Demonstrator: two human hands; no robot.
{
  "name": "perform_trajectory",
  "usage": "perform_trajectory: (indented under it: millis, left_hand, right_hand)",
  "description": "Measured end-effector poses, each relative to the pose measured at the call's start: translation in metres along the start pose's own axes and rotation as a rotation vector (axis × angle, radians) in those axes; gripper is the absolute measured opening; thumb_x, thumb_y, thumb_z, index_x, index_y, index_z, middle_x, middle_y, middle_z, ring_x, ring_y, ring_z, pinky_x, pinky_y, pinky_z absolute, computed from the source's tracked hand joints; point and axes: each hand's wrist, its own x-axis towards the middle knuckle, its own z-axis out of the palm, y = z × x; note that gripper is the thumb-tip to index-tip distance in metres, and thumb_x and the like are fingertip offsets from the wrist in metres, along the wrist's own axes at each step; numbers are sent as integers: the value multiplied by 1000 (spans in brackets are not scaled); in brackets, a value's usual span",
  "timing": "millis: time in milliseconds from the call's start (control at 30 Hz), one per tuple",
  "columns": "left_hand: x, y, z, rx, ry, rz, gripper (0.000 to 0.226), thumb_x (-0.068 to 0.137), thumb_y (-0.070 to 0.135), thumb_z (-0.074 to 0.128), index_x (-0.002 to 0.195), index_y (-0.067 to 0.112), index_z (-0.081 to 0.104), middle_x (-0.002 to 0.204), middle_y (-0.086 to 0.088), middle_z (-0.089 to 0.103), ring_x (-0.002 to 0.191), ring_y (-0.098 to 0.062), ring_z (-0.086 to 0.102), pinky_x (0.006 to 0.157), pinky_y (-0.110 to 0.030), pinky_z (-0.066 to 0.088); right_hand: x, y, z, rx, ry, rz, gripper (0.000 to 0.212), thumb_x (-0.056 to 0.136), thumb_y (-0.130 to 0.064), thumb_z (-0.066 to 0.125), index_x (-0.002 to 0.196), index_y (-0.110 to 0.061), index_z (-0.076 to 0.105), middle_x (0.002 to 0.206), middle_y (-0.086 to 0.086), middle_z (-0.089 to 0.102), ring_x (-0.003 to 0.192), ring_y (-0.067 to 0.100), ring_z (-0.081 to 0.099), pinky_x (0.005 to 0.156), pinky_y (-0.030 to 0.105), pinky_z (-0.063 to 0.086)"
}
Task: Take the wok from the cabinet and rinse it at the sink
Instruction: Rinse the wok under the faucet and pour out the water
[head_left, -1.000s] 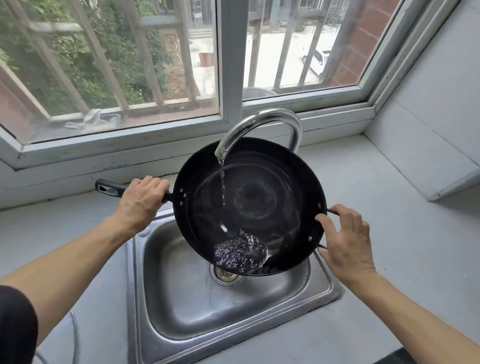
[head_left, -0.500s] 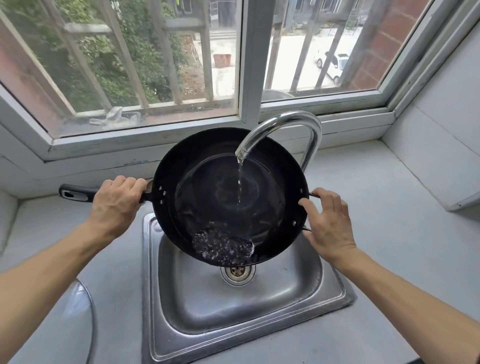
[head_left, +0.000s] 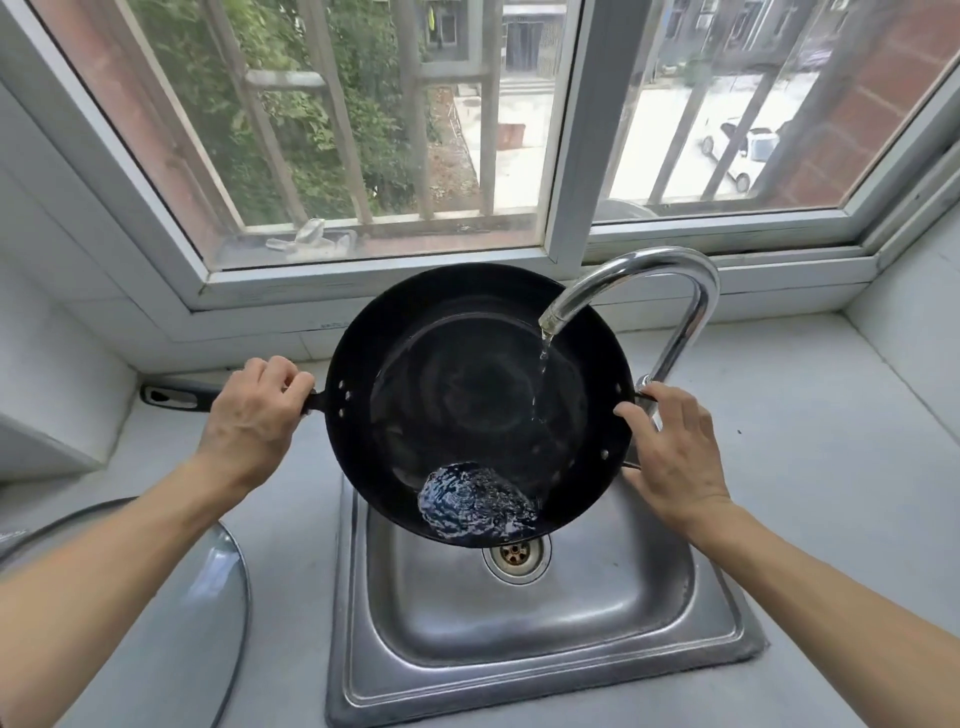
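**Two hands on a tilted wok under running water**

Two hands held the wok above the sink, tipped toward the person. The left hand was wrapped around the long handle close to where it met the bowl, fingers curled over the top. The right hand had its fingers hooked on the small loop handle at the opposite rim; how far they closed round it could not be told, as the hand covered most of the loop.

A thin stream from the tap landed inside the bowl, nearer the right-hand grip, and a pool of water had gathered at the low near edge, between the two grips and just above the drain.

The likely trouble was that pool. More tilt would probably send it over the near rim, and if the wok drifted toward the left grip it could fall on the counter rather than into the basin. A wet loop handle held only by fingertips could slip, dropping that side.

The tap's upright pipe stood just beyond the right-hand fingers, touching or nearly so, limiting any swing that way. Below the left forearm, a glass lid lay on the counter near the sink's edge, where a dropped or lowered wok might strike it.
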Motion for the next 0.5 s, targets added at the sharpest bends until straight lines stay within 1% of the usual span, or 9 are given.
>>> perform_trajectory:
  millis: [100,333,433,500]
  left_hand:
    - [-5,-4,-1,0,10,-9,16,82,4,71,93,4,60,89,-16,52,73,-34,43,60,-46,38]
    - [-16,-13,-2,13,41,-10,23,80,-2,70,98,5,59,90,-15,53,73,-35,45,61,-46,41]
    - [-20,-18,-3,21,46,-15,23,80,-3,69,99,5,59,91,-16,53,74,-35,45,60,-46,40]
    - [-22,-21,-6,26,51,-16,20,82,-2,66,99,4,59,91,-16,53,74,-35,45,60,-46,39]
  right_hand:
    - [5,-3,2,7,9,-16,64,57,-33,89,112,-13,63,122,19,47,113,37,43,96,46,35]
    - [16,-5,8,-5,11,-35,67,54,-34,92,111,-14,64,121,18,48,111,35,43,96,42,32]
    - [20,-7,12,-7,9,-50,68,54,-34,93,112,-15,63,122,17,46,111,35,43,96,43,33]
    - [23,-9,14,1,0,-53,69,54,-34,93,113,-16,62,123,17,46,111,36,43,97,44,34]
